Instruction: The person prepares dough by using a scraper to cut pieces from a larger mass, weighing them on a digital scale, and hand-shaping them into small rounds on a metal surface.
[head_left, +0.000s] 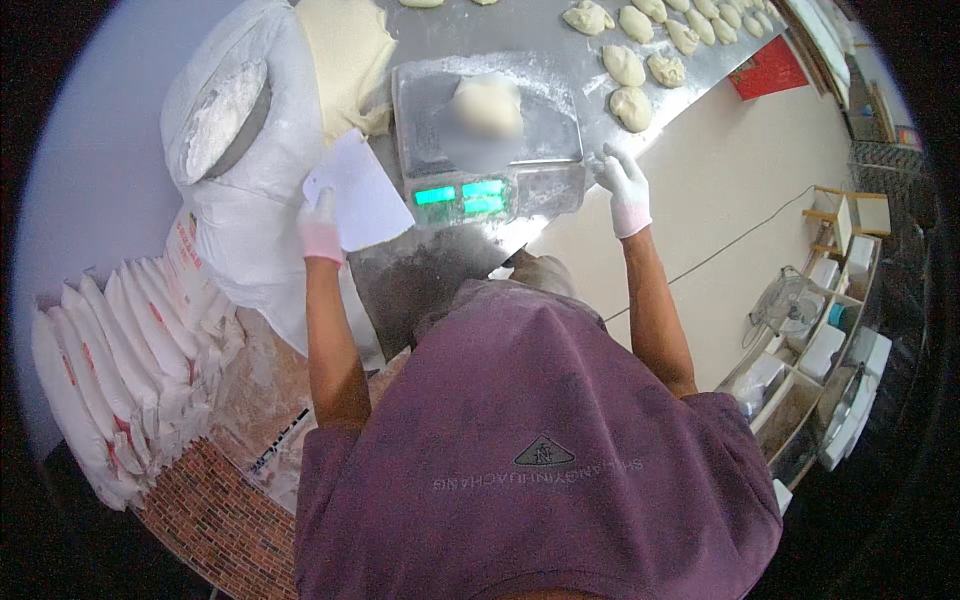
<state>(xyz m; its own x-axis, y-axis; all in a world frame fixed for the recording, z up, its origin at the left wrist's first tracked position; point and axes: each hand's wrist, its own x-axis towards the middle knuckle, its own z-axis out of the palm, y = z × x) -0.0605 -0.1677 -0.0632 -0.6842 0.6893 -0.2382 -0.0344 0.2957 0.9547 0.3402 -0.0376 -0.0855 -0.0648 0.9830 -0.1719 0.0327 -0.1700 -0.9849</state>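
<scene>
Weighing step, by the look of it: your left hand (pixel 320 228) grips the white scraper (pixel 358 190), your right hand (pixel 622 185) rests spread at the worktop (pixel 540 45) edge, dough piece (pixel 487 104) on the scale (pixel 487 150); next likely trimming.

You stand on a pale floor (pixel 740 200); flour sacks (pixel 110 380) lean against the blue-grey wall (pixel 90 150) (brick-patterned base below), shelving (pixel 830 320) at right.

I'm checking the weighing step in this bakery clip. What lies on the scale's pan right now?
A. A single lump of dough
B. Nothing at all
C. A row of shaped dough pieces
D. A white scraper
A: one pale lump of dough sits on the floured scale; the scraper is in the left hand, and the shaped pieces lie on the table beyond.
</scene>
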